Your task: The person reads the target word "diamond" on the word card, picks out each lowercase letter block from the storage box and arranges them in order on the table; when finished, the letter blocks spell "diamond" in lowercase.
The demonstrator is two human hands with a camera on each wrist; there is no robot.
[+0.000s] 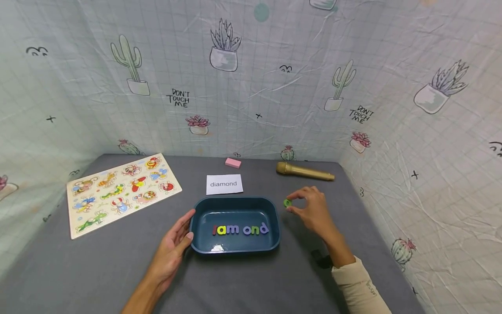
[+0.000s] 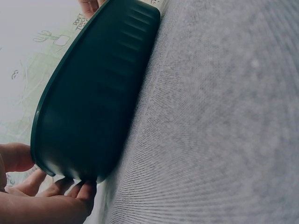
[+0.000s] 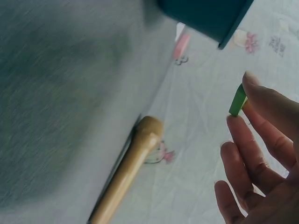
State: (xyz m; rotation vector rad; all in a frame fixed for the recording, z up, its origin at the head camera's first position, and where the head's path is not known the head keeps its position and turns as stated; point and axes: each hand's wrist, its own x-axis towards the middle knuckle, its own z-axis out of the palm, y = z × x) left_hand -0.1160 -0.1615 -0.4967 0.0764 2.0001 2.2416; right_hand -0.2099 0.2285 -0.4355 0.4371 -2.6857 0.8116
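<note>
The right hand (image 1: 313,212) pinches a green piece (image 1: 287,203) beside the tray (image 1: 227,218), thumb to fingertip; the left hand (image 1: 170,250) grips the tray's end; a slack pinch could drop the piece

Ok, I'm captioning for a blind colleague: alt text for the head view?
A right hand pinches a small green piece beside a dark blue tray of colored letters, while a left hand grips the tray's left side. Beyond the tray lie a card reading "diamond", a pink block and a gold microphone; a board of bug pictures lies to the left.
</note>
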